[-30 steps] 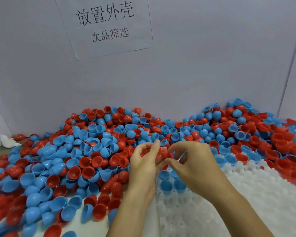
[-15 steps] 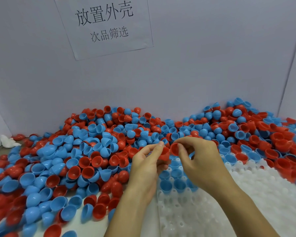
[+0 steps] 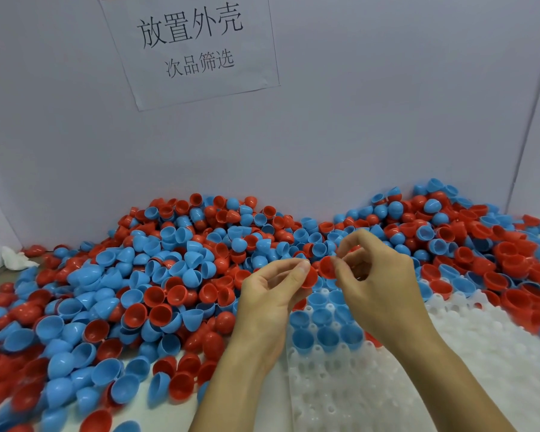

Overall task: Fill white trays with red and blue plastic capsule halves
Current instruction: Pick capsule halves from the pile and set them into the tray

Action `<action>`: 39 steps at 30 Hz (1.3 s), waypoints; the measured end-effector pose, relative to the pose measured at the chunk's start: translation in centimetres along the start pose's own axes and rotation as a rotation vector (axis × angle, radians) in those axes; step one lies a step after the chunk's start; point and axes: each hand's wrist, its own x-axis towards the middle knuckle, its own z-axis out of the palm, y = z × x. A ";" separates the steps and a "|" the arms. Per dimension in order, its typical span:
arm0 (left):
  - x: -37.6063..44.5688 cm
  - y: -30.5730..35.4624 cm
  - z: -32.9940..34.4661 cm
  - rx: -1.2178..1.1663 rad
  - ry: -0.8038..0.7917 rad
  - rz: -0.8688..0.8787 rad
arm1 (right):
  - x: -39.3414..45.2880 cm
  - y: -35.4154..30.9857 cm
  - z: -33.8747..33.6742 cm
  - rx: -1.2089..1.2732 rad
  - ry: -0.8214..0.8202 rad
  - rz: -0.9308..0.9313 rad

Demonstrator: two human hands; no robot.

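- Left hand [image 3: 273, 294] pinches one red half [image 3: 309, 277]; right hand [image 3: 374, 275] pinches another red half [image 3: 326, 267], apart.
- Advise seating each cup-up in empty white tray [image 3: 356, 397] sockets beside the blue halves [image 3: 326, 336].

Two hands and their forearms are in view; no other part of the person appears. The left hand [image 3: 270, 294] is bare: no glove, ring, or bracelet is visible on it. The right hand [image 3: 379, 283] is likewise bare, with no glove, ring, or bracelet visible. Both forearms are uncovered from the wrists to the lower frame edge (no sleeve or cuff enters the picture). No wristwatch or strap is seen at either wrist. The fingernails that show, on the left thumb and on the right fingertips, are cut short and carry no visible polish. Surface detail on the knuckles is too soft to describe further.
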 end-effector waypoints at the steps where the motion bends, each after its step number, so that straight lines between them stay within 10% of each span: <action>1: 0.0 0.0 0.1 -0.001 0.009 -0.001 | 0.0 -0.1 0.0 -0.019 0.017 -0.012; 26: -0.5 0.7 0.7 0.080 -0.100 -0.028 | 0.0 -0.3 -0.1 0.211 -0.262 0.168; 35: -2.3 7.5 -3.9 0.950 -0.335 -0.225 | 0.0 -0.2 -1.1 0.356 -0.591 0.202; 39: 1.4 13.8 -11.1 1.348 0.166 -0.148 | 0.1 -0.1 -0.7 0.368 -0.602 0.167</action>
